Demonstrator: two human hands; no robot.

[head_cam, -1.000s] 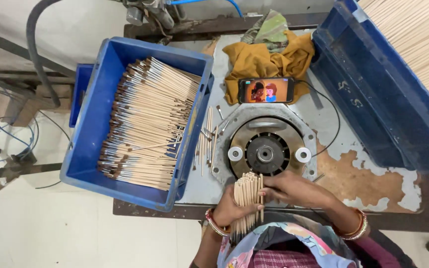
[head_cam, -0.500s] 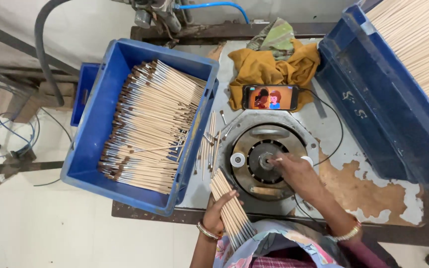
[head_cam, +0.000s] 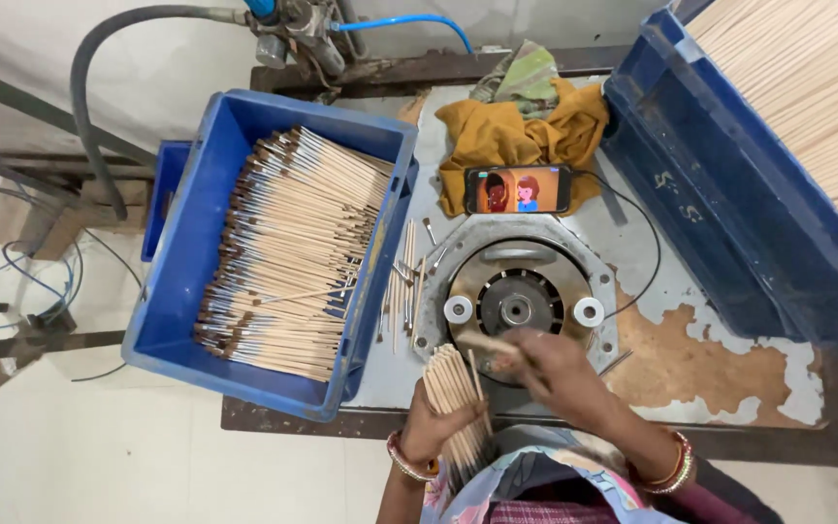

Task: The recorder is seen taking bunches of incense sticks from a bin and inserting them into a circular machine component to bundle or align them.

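So we've got our left hand [head_cam: 435, 427] wrapped around a bundle of thin wooden sticks [head_cam: 453, 393], held upright-ish at the near edge of the desk [head_cam: 632, 243], just left of the round metal machine [head_cam: 518, 303]. Our right hand [head_cam: 550, 369] is right beside that bundle, pinching a single stick [head_cam: 490, 343] that points toward the machine's front rim, fingers closed on it, though it's a bit blurry. Blue crate [head_cam: 191, 291] on the left is packed with sticks that have dark tips, and a few loose sticks [head_cam: 404, 281] lie between it and the machine. A phone [head_cam: 518, 189] leans on a mustard cloth [head_cam: 516, 131] behind the machine, and a second blue crate [head_cam: 720, 194] of plain sticks sits to the right.
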